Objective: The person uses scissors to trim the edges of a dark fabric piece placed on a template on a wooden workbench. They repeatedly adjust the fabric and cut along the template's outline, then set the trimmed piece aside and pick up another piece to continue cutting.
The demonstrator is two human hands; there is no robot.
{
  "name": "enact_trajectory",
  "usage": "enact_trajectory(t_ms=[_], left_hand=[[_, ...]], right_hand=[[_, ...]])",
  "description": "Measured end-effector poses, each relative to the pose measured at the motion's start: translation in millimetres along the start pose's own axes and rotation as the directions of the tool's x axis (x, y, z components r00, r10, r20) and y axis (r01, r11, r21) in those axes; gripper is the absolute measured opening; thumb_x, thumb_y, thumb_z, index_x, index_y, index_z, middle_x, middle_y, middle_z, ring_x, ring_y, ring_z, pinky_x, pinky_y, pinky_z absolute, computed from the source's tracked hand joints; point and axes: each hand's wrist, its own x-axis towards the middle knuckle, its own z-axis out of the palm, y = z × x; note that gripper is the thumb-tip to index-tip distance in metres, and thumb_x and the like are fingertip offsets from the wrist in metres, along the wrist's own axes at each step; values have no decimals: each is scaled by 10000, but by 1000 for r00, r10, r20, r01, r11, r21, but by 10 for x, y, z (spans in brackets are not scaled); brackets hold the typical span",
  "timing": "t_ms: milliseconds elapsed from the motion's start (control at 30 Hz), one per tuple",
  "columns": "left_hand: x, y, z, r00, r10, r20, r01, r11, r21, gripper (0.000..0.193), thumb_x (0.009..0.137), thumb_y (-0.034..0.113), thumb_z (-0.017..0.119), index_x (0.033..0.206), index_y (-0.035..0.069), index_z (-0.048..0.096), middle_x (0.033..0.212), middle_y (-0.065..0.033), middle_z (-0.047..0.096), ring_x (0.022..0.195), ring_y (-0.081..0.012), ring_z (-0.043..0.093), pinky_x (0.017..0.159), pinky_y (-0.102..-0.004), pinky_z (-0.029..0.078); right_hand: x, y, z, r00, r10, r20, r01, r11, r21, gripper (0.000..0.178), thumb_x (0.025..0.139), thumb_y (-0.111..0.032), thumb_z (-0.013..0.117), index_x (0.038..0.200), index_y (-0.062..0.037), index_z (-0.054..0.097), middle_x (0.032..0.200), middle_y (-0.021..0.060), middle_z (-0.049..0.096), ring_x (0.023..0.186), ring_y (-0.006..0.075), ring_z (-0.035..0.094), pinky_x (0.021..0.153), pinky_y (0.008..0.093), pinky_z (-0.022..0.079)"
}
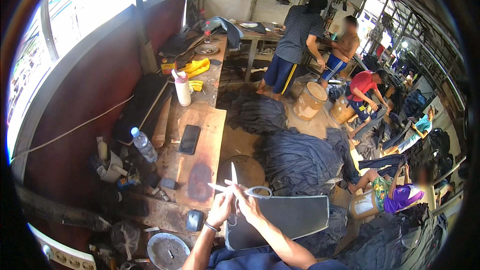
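Note:
Over my lap, a pair of scissors [259,192] is spread wide, one blade pointing away from me and the other to the left. Their grey handle loops stick out to the right and below. My left hand [219,211] is closed near the pivot, a dark band on its wrist. Pressed against it, my right hand [246,204] grips the scissors from the other side. The fingers hide the pivot. Beneath and right of the hands lies a dark flat board [280,220] with a pale edge.
The wooden bench [212,135] on the left bears a phone [189,140], a water bottle [144,145], a pink-topped white bottle [182,88] and yellow cloth [196,68]. A round ashtray-like dish [168,251] sits lower left. Dark fabric heaps [302,162] cover the floor. Several people work beyond.

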Motion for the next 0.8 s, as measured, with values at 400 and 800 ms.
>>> enact_trajectory(t_ms=[400, 800], left_hand=[[-744, -370, -168, 993, -93, -66, 113, 876, 469, 427, 1077, 392, 587, 1193, 3, 719, 1000, -120, 768, 958, -191, 732, 866, -364, 585], [-1313, -655, -397, 983, -75, -167, 164, 766, 622, 325, 1019, 291, 650, 1130, -8, 713, 1047, -199, 751, 964, -339, 741, 834, -430, 578]], right_hand=[[-397, 26, -614, 954, 156, -258, -215, 951, -221, 322, 1071, -273, 620, 1195, 24, 640, 842, 136, 722, 602, 155, 669, 541, 314, 582], [-661, 400, -256, 989, 107, -104, -148, 784, -602, 241, 1027, -211, 668, 1066, 21, 724, 817, 118, 767, 608, 120, 686, 532, 280, 568]])
